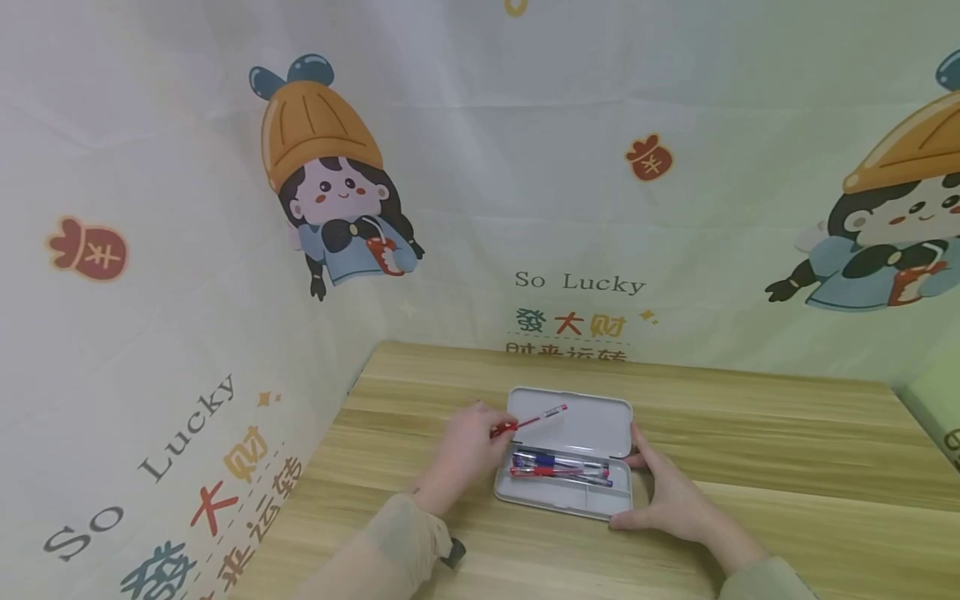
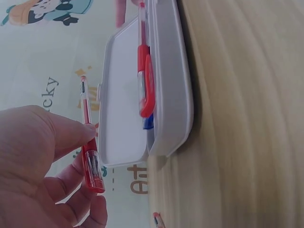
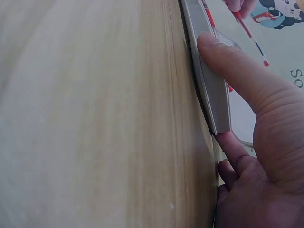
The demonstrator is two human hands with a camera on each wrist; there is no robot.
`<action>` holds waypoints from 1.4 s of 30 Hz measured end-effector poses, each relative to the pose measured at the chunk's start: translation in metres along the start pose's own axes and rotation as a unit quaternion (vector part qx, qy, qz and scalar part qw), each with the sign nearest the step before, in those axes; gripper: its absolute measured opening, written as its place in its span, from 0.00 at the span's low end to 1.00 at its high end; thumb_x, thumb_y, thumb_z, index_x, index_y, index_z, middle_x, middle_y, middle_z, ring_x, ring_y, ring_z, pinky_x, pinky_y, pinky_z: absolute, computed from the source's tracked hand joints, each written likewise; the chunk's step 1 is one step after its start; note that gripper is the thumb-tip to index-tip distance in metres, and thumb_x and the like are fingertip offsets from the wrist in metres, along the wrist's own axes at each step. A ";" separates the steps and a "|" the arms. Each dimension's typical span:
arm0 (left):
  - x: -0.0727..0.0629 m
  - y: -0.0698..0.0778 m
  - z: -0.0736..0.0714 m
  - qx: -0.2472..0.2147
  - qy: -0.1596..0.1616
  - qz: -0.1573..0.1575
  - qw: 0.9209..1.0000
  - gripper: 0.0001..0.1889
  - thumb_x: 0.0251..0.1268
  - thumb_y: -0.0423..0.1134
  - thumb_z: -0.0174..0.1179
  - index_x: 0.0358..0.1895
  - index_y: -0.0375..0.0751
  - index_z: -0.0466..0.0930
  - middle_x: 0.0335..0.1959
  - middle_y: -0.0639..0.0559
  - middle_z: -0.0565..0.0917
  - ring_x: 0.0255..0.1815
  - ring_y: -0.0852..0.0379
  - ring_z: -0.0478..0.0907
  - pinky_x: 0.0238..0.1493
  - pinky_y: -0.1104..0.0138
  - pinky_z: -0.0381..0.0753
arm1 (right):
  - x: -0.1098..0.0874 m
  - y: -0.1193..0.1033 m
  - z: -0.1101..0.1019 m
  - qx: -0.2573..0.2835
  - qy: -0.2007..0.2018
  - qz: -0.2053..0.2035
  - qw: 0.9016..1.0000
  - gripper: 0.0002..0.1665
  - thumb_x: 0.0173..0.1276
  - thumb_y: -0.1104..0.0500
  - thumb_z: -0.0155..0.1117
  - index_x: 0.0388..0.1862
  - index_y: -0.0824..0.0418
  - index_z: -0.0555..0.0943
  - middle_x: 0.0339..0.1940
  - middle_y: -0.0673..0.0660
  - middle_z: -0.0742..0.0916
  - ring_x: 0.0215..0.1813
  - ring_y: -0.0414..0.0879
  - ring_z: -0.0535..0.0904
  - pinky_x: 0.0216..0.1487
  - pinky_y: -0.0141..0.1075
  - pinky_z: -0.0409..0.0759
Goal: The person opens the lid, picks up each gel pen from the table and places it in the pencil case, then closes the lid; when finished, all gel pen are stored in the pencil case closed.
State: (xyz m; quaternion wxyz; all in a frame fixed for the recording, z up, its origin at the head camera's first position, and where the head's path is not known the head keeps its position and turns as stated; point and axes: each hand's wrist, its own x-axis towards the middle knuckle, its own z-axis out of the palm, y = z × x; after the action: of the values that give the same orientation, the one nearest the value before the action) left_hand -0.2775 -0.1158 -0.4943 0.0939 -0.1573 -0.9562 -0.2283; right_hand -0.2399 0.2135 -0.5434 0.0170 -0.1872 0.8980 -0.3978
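A white pencil case (image 1: 542,502) lies unfolded on the table, its lid (image 1: 577,421) tilted back behind the tray. Several pens rest inside, among them a red pen (image 1: 536,472) and a blue pen (image 1: 545,459). Above the lid's left side, my left hand (image 1: 474,442) pinches another red pen (image 2: 86,124) between thumb and fingers, clear tip end pointing away. My right hand (image 1: 675,497) grips the case's right end, its thumb (image 3: 228,59) on the near side wall and its fingers round the far side.
The case sits on a wood-grain table (image 1: 750,433). A small red pen end (image 2: 157,219) shows beyond the case on the tabletop in the left wrist view. Behind and left hangs a printed cloth (image 1: 465,167).
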 end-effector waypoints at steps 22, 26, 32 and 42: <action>-0.006 0.022 0.032 0.030 -0.057 0.069 0.996 0.09 0.75 0.42 0.71 0.52 0.52 0.95 0.45 0.53 0.89 0.48 0.55 0.84 0.53 0.60 0.84 | 0.001 0.005 0.001 0.000 0.004 0.000 1.000 0.92 0.42 0.43 0.96 0.91 0.72 0.44 0.67 0.63 0.87 0.77 0.70 0.75 0.83 0.74 0.59; -0.007 0.024 0.035 0.026 -0.061 0.076 0.995 0.09 0.74 0.41 0.71 0.52 0.50 0.95 0.45 0.52 0.90 0.48 0.55 0.83 0.53 0.61 0.84 | 0.001 0.005 0.001 0.004 0.003 0.000 1.000 0.92 0.42 0.43 0.96 0.91 0.72 0.44 0.67 0.63 0.87 0.77 0.70 0.75 0.83 0.74 0.59; -0.009 0.027 0.036 0.026 -0.070 0.078 0.994 0.09 0.75 0.41 0.71 0.52 0.50 0.95 0.46 0.53 0.90 0.49 0.56 0.83 0.54 0.62 0.84 | 0.001 0.004 0.001 0.006 0.002 0.002 1.000 0.92 0.42 0.44 0.96 0.90 0.73 0.43 0.68 0.64 0.87 0.77 0.71 0.74 0.83 0.74 0.58; -0.010 0.027 0.043 0.053 -0.060 0.097 0.992 0.09 0.77 0.41 0.69 0.53 0.51 0.95 0.48 0.54 0.90 0.49 0.56 0.83 0.53 0.63 0.83 | 0.001 0.005 0.001 0.001 0.006 -0.010 1.000 0.92 0.41 0.45 0.97 0.90 0.75 0.44 0.67 0.63 0.87 0.76 0.70 0.76 0.83 0.74 0.60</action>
State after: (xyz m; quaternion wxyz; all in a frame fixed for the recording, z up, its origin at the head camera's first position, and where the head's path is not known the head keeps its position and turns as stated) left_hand -0.2633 -0.0753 -0.5232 0.0664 -0.2574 -0.9512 -0.1569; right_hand -0.2424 0.2159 -0.5478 0.0074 -0.1940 0.8959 -0.3996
